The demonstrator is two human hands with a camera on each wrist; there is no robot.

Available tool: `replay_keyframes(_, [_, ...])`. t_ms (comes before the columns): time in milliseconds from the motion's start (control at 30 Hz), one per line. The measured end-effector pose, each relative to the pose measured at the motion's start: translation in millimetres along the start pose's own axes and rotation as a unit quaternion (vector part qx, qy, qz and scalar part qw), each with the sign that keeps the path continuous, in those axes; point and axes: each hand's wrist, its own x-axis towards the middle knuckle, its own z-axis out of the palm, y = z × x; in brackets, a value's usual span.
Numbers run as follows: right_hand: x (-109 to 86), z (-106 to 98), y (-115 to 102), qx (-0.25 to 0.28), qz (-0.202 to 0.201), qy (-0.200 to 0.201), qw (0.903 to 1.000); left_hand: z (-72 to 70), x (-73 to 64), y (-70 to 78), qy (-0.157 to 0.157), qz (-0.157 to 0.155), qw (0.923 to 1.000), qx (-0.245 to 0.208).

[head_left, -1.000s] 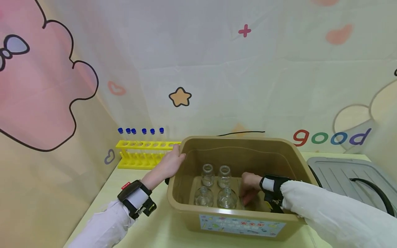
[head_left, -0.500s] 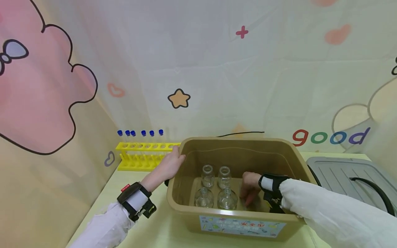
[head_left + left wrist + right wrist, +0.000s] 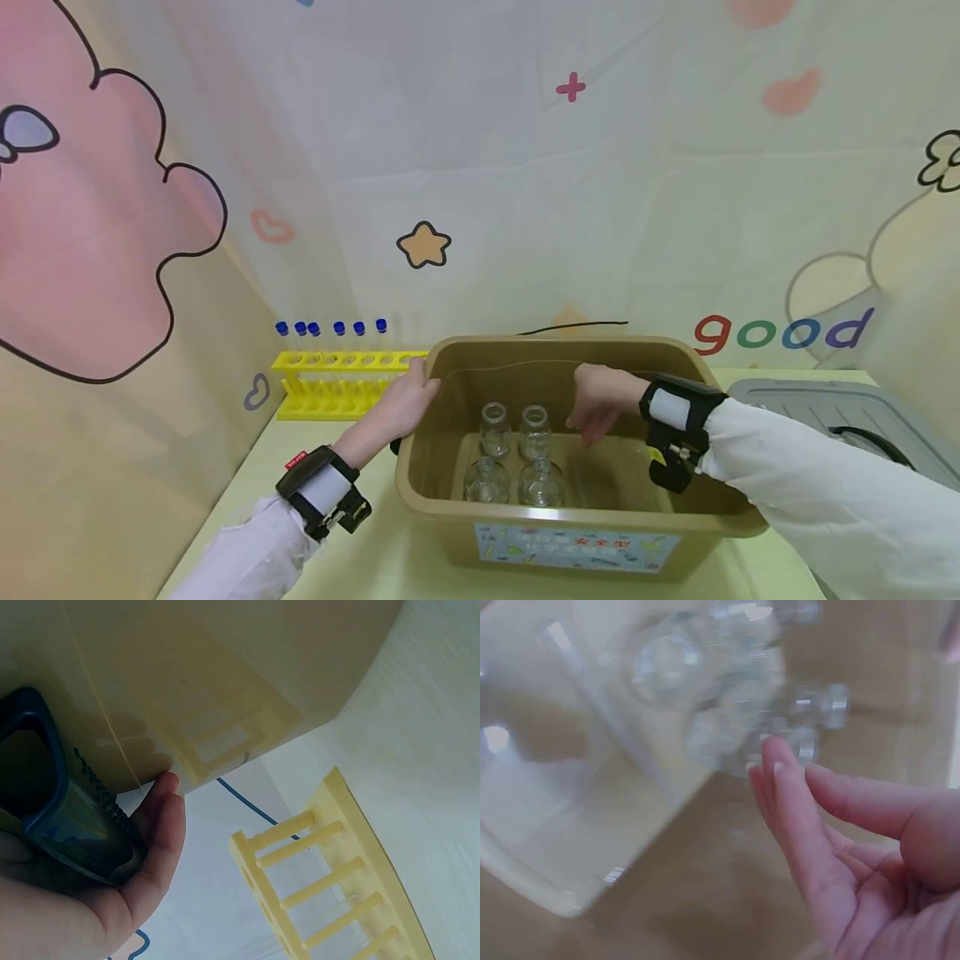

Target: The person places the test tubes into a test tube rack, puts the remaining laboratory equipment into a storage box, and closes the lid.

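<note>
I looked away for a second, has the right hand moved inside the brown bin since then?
Yes. The right hand has risen from the bin floor beside the glass bottles, now hanging above them, empty.

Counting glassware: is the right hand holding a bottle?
No, the right hand hangs empty above the four glass bottles in the brown bin.

- The glass bottles (image 3: 727,690) are blurred in the right wrist view.
- The grey lid (image 3: 847,417), far right, is cut off by the frame edge.
- The left hand (image 3: 90,892) is cut off at the near left corner.
</note>
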Motion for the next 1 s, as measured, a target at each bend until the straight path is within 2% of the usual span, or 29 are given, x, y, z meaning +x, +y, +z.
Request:
replay_keyframes(67, [-28.1, -11, -23, -0.007, -0.02, 0.0, 0.9998, -0.2, -0.3, -0.7, -0.002, -0.001, 1.0, -0.003])
replay_keyframes(133, [-43.7, -21, -32, -0.012, -0.045, -0.007, 0.9989, -0.4, -0.5, -1.4, -0.003, -0.001, 1.0, -0.007])
replay_keyframes(233, [-59.4, -36, -37, -0.001, -0.064, -0.021, 0.9978, -0.6, -0.4, -2.6, -0.001, 0.0, 1.0, -0.006])
replay_keyframes(333, [-76.2, -51, -39, 0.034, -0.082, -0.027, 0.9957, -0.9, -0.7, -2.9, 0.002, 0.0, 1.0, -0.002])
replay_keyframes(467, [-98.5, -75, -35, 0.054, -0.098, -0.008, 0.9937, -1.9, -1.7, -2.6, 0.006, 0.0, 1.0, 0.002])
replay_keyframes(600, [-115.0, -99, -17, 0.047, -0.092, 0.042, 0.9937, -2.8, -2.6, -3.3, 0.007, -0.003, 1.0, 0.004])
replay_keyframes(767, [-130.0, -121, 17, 0.025, -0.057, 0.096, 0.9934, -3.2, -2.9, -3.9, 0.008, -0.004, 1.0, 0.003])
replay_keyframes(900, [-139.2, -129, 48, 0.006, -0.026, 0.115, 0.993, -2.8, -2.2, -4.0, 0.007, 0.0, 1.0, 0.0])
replay_keyframes(1000, [-142.0, -128, 75, -0.006, -0.007, 0.113, 0.9936, -2.6, -1.8, -3.8, 0.004, 0.001, 1.0, -0.005])
